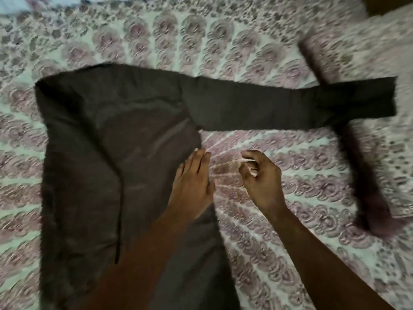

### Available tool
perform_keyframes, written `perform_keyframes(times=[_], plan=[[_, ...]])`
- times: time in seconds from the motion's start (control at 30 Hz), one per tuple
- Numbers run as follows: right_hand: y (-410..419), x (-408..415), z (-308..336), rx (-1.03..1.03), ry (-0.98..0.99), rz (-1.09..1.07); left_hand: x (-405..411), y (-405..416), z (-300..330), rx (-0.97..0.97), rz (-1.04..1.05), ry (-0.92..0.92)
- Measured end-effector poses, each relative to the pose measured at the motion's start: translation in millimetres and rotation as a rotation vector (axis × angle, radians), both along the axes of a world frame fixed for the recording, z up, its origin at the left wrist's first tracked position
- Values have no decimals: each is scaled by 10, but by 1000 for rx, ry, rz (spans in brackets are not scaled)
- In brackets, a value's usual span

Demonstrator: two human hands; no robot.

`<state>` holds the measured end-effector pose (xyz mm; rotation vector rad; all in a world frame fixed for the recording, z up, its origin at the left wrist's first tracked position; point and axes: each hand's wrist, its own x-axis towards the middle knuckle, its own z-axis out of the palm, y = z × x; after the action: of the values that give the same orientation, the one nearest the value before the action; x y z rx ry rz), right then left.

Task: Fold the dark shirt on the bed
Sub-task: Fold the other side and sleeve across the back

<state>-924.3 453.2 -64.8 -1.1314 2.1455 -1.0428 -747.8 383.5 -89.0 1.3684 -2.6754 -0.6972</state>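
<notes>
One side of the dark shirt (116, 142) is folded in; its sleeve (290, 104) lies outstretched across the bed (245, 52). Left hand (192, 182) presses flat; right hand (261, 177) is loosely curled, holding nothing.

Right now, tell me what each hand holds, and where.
Nothing is held: the left hand lies flat on the dark shirt at its right edge; the right hand hovers, loosely curled.

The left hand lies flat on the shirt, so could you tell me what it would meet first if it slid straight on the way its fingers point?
Probably the outstretched sleeve of the dark shirt, just beyond the left hand.
</notes>
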Motion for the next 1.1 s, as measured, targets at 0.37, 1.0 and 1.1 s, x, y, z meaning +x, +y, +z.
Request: perform_keyframes(times=[0.37, 1.0, 1.1], plan=[[-186, -1959, -173, 168, -70, -537, -1379, -454, -356, 295, 107, -223], [-746, -1441, -151, -288, 18, -207, -1357, -508, -417, 388, 144, -48], [-637, -1177, -195, -252, 262, 141, -1173, -598, -310, 557, 512, 574]])
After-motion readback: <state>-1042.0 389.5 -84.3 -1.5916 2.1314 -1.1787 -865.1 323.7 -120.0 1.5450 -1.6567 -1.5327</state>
